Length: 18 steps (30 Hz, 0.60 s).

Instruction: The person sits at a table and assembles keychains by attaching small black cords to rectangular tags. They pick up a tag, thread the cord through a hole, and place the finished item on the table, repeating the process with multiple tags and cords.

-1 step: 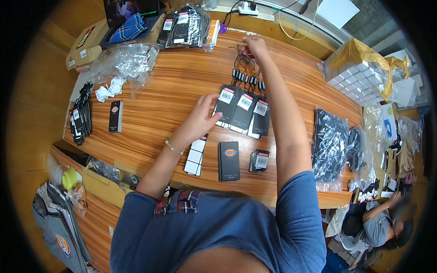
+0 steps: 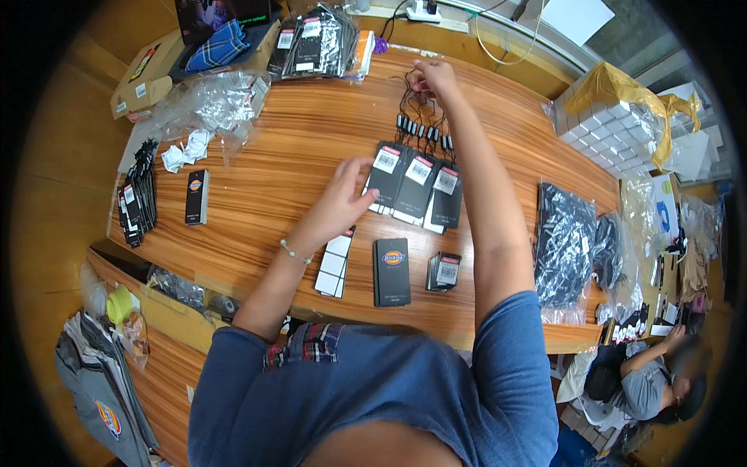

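Note:
Several black hang tags (image 2: 413, 187) with white barcode stickers lie in a fanned row of overlapping stacks, white cards showing under their lower edges. Their black strings (image 2: 406, 103) run away from me, with small black toggles lined up above the tags. My right hand (image 2: 433, 81) is closed in a pinch on the looped string ends at the far side. My left hand (image 2: 347, 193) lies against the left edge of the tags, fingers apart, the thumb touching the leftmost one. Nearer me are a white sticker strip (image 2: 334, 265), a black tag stack (image 2: 391, 272) and a smaller stickered stack (image 2: 443, 272).
More black tags (image 2: 138, 202) and a narrow tag stack (image 2: 198, 198) lie at left, near crumpled white paper (image 2: 187, 152) and clear plastic bags (image 2: 206, 109). Bagged tags (image 2: 315, 47) sit at the back. Right are bagged dark goods (image 2: 563, 249) and white boxes (image 2: 603, 132); a person (image 2: 650, 377) sits beyond.

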{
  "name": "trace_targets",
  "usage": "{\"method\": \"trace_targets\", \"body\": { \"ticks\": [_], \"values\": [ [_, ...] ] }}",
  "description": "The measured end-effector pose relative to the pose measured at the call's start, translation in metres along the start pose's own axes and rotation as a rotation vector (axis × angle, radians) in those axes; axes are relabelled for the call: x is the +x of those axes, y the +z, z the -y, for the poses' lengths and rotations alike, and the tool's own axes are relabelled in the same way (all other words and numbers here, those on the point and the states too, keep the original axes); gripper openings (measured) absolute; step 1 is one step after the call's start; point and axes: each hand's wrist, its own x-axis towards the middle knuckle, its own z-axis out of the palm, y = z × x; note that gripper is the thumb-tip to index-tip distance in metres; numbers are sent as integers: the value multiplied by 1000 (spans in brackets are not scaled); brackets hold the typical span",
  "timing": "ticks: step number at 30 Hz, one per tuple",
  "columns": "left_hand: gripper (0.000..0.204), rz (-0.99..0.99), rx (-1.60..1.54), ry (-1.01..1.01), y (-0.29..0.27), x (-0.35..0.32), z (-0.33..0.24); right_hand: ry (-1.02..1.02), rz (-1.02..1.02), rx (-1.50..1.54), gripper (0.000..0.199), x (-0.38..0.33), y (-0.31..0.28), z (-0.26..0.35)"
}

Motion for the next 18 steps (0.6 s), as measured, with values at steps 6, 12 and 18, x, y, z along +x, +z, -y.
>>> {"method": "trace_targets", "body": {
  "ticks": [6, 12, 18],
  "values": [
    [48, -21, 233, 234, -10, -38, -29, -319, -44, -118, 29, -104, -28, 22],
    [58, 92, 596, 212, 26, -64, -30, -209, 111, -373, 16, -276, -66, -15],
    [49, 99, 551, 339, 23, -62, -18, -212, 15, -755, 31, -333, -76, -50]
  ]
}}
